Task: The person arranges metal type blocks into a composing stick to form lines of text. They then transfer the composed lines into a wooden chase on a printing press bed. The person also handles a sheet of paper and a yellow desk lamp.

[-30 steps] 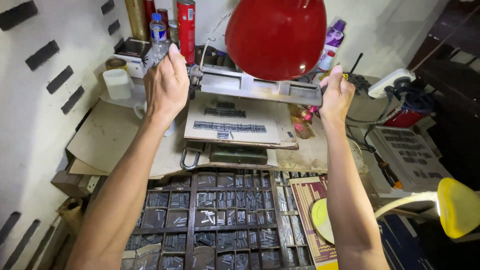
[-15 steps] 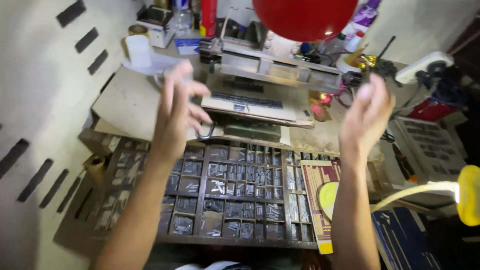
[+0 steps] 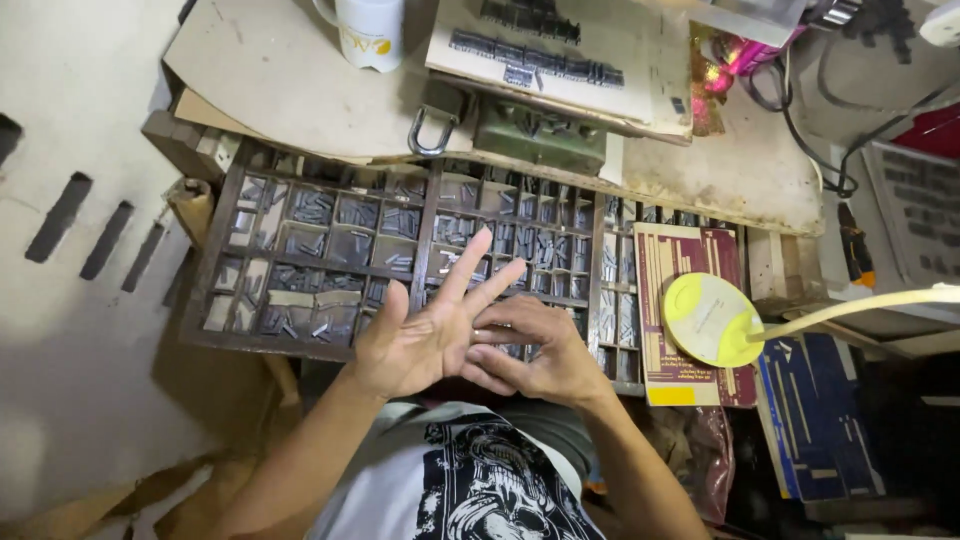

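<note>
Hands, two, bare, held together low in the head view above the near edge of a wooden type case (image 3: 400, 265). Left hand (image 3: 425, 335): palm turned up, fingers spread wide and straight, nothing gripped in it. Right hand (image 3: 535, 350): fingers curled, their tips resting against the left palm and the base of the left fingers; whether anything small is pinched between them cannot be told.

Type case: dark wood, divided into many small compartments, most holding short grey metal type pieces (image 3: 315, 210). It lies flat, directly under and beyond both hands, its far side tucked beneath the edge of the worktop (image 3: 720, 175).

Shirt (image 3: 470, 480): pale with a black printed figure, at the lower edge of the view, between the two forearms.

Booklet (image 3: 690, 255): dark red and cream, lying on the right end of the type case, just beside the right hand. Lamp head (image 3: 710, 318): round, yellow-green, on a pale bent arm, hanging over the booklet.

On the worktop, beyond the case: a metal shackle (image 3: 432, 135) at the front edge; a green metal block (image 3: 540, 135) just right of it; a flat board with rows of set type (image 3: 540, 60) behind; a white mug (image 3: 368, 30) to the left on brown cardboard (image 3: 270, 80); black cables (image 3: 810, 130) at the right.

Blue printed sheets (image 3: 810, 420): lower right, well apart from the hands.
</note>
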